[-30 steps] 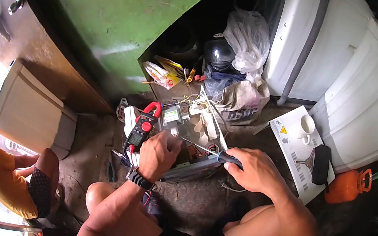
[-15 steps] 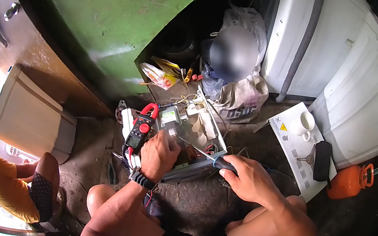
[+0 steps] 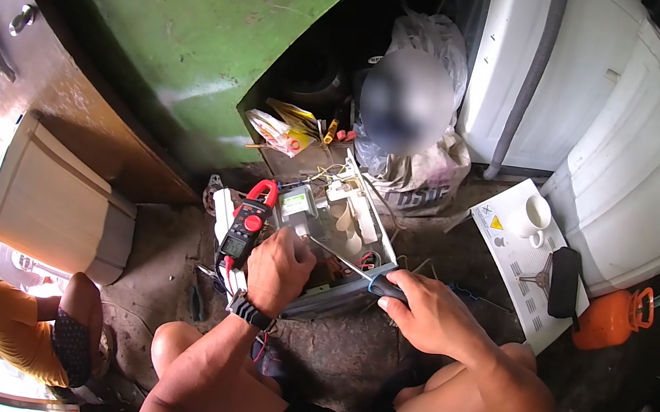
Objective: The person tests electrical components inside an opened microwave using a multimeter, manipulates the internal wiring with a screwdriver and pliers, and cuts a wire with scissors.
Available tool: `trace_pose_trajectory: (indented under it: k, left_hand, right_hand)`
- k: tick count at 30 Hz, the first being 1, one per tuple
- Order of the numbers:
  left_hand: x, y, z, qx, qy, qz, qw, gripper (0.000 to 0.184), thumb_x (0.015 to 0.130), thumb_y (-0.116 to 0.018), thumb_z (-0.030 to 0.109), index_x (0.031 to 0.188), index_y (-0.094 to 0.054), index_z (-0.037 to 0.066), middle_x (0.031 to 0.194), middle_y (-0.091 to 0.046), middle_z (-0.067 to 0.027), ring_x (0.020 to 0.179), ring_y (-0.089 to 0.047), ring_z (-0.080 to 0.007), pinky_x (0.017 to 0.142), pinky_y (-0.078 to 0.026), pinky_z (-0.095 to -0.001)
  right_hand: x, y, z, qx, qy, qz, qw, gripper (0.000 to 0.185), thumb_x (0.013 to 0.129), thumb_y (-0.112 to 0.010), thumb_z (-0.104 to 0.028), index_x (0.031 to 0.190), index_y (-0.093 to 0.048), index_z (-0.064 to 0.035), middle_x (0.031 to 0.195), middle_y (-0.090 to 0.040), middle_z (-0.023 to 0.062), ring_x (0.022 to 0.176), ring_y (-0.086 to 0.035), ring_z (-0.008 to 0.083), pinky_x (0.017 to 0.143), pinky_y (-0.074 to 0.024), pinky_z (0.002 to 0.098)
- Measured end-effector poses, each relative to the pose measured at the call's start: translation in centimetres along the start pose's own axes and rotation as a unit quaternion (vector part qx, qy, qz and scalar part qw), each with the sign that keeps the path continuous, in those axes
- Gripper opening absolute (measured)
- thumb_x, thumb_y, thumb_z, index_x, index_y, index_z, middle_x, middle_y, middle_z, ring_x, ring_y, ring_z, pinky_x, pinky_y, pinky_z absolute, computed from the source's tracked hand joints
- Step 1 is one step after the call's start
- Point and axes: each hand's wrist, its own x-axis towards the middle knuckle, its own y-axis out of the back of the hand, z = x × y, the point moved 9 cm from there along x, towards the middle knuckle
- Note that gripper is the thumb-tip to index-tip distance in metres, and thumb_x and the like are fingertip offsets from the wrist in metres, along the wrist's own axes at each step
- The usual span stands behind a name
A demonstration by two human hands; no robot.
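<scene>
An opened appliance casing [image 3: 323, 299] with wires and parts inside stands on the floor before me. My right hand [image 3: 427, 311] is closed round the dark handle of a screwdriver [image 3: 388, 289], whose long shaft points left into the casing. My left hand [image 3: 279, 272] is closed at the casing's near left side, close to the screwdriver's tip; what its fingers hold is hidden. Just left of it lies a red and black clamp meter [image 3: 245, 225], upright on the casing's left part. A silver box with a label [image 3: 295, 203] sits inside the casing.
At the right, a white panel [image 3: 506, 251] bears a mug [image 3: 530, 218] and a black case [image 3: 564, 283], beside an orange gas cylinder [image 3: 609, 321]. Bags [image 3: 422, 178] stand behind the casing. A person in a yellow shirt [image 3: 17, 328] sits at the left. Pliers [image 3: 197, 303] lie on the floor.
My right hand and the screwdriver handle have shifted slightly left and down. My left hand has hardly moved. The view has tilted a little, and the seated person has shifted slightly.
</scene>
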Motion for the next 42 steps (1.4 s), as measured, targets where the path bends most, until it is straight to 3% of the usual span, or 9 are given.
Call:
trace_pose_trajectory:
  k: [12, 16, 19, 24, 29, 33, 38, 40, 42]
  left_hand:
    - [-0.5, -0.1, 0.4, 0.000, -0.034, 0.017, 0.999, 0.015, 0.093, -0.069, 0.016, 0.094, -0.061, 0.002, 0.086, -0.071, -0.0236, 0.079, -0.071, -0.0477, 0.073, -0.055, -0.0587]
    - [-0.2, 0.1, 0.7, 0.024, -0.038, 0.014, 0.999, 0.017, 0.094, -0.069, 0.017, 0.095, -0.061, 0.002, 0.088, -0.072, -0.0233, 0.079, -0.071, -0.0472, 0.071, -0.056, -0.0581]
    - [-0.2, 1.1, 2.0, 0.031, -0.057, -0.004, 0.998, 0.017, 0.096, -0.068, 0.017, 0.095, -0.061, 0.002, 0.089, -0.073, -0.0226, 0.080, -0.072, -0.0464, 0.071, -0.056, -0.0573]
    - [0.5, 0.2, 1.3, 0.060, -0.080, -0.024, 0.995, 0.021, 0.099, -0.066, 0.021, 0.095, -0.062, 0.001, 0.091, -0.073, -0.0228, 0.081, -0.073, -0.0463, 0.071, -0.057, -0.0574]
    - [0.7, -1.3, 0.1, 0.065, -0.053, -0.044, 0.996, 0.026, 0.102, -0.063, 0.025, 0.095, -0.062, 0.000, 0.089, -0.072, -0.0266, 0.080, -0.072, -0.0488, 0.073, -0.058, -0.0593]
    - [0.4, -1.7, 0.3, 0.072, -0.059, -0.045, 0.995, 0.029, 0.105, -0.060, 0.026, 0.096, -0.060, -0.002, 0.090, -0.072, -0.0299, 0.080, -0.071, -0.0510, 0.074, -0.057, -0.0610]
    - [0.2, -1.5, 0.5, 0.060, -0.079, -0.044, 0.994, 0.030, 0.107, -0.058, 0.027, 0.099, -0.059, -0.002, 0.091, -0.072, -0.0307, 0.083, -0.071, -0.0517, 0.076, -0.057, -0.0610]
    - [0.2, -1.4, 0.4, 0.064, -0.068, -0.045, 0.995, 0.029, 0.107, -0.059, 0.026, 0.100, -0.059, -0.002, 0.091, -0.071, -0.0305, 0.085, -0.071, -0.0516, 0.077, -0.057, -0.0606]
    - [0.2, -1.5, 0.2, 0.066, -0.071, -0.049, 0.994, 0.029, 0.107, -0.059, 0.026, 0.101, -0.058, -0.002, 0.091, -0.071, -0.0303, 0.085, -0.071, -0.0514, 0.077, -0.057, -0.0605]
  right_hand:
    - [4.6, 2.8, 4.0, -0.064, 0.108, -0.082, 0.989, 0.046, 0.096, -0.075, -0.022, 0.135, -0.070, 0.0016, 0.124, -0.076, 0.0240, 0.115, -0.073, 0.0430, 0.101, -0.0576, 0.0471]
    - [5.6, 3.7, 4.3, -0.077, 0.132, -0.074, 0.986, 0.045, 0.097, -0.076, -0.025, 0.133, -0.071, 0.0005, 0.123, -0.076, 0.0230, 0.114, -0.074, 0.0417, 0.099, -0.0585, 0.0477]
    - [3.4, 2.5, 3.0, 0.008, -0.020, -0.112, 0.993, 0.036, 0.101, -0.076, -0.029, 0.126, -0.071, -0.0039, 0.116, -0.077, 0.0248, 0.108, -0.075, 0.0433, 0.091, -0.0584, 0.0471]
    - [1.0, -0.2, 1.7, 0.065, -0.039, -0.064, 0.995, 0.048, 0.107, -0.068, -0.033, 0.133, -0.064, 0.0070, 0.120, -0.075, 0.0313, 0.115, -0.072, 0.0478, 0.099, -0.0567, 0.0515]
    - [1.2, 0.3, 1.7, -0.051, 0.045, -0.003, 0.998, 0.042, 0.103, -0.070, -0.030, 0.132, -0.066, 0.0006, 0.114, -0.076, 0.0242, 0.105, -0.074, 0.0450, 0.094, -0.0586, 0.0528]
    - [3.1, 2.5, 3.3, -0.098, 0.082, -0.035, 0.991, 0.041, 0.098, -0.072, -0.030, 0.132, -0.070, -0.0074, 0.113, -0.076, 0.0182, 0.104, -0.075, 0.0409, 0.092, -0.0607, 0.0507]
    - [5.6, 4.2, 4.6, -0.094, 0.174, -0.030, 0.980, 0.040, 0.096, -0.077, -0.027, 0.129, -0.074, -0.0041, 0.118, -0.078, 0.0181, 0.106, -0.076, 0.0385, 0.092, -0.0598, 0.0459]
    - [5.3, 2.9, 5.5, 0.001, 0.033, -0.102, 0.994, 0.042, 0.099, -0.075, -0.033, 0.128, -0.074, -0.0027, 0.114, -0.079, 0.0222, 0.105, -0.077, 0.0404, 0.092, -0.0600, 0.0483]
    - [2.6, 0.9, 4.3, 0.085, -0.039, -0.085, 0.992, 0.042, 0.104, -0.073, -0.035, 0.126, -0.071, -0.0003, 0.108, -0.078, 0.0266, 0.103, -0.077, 0.0428, 0.090, -0.0594, 0.0494]
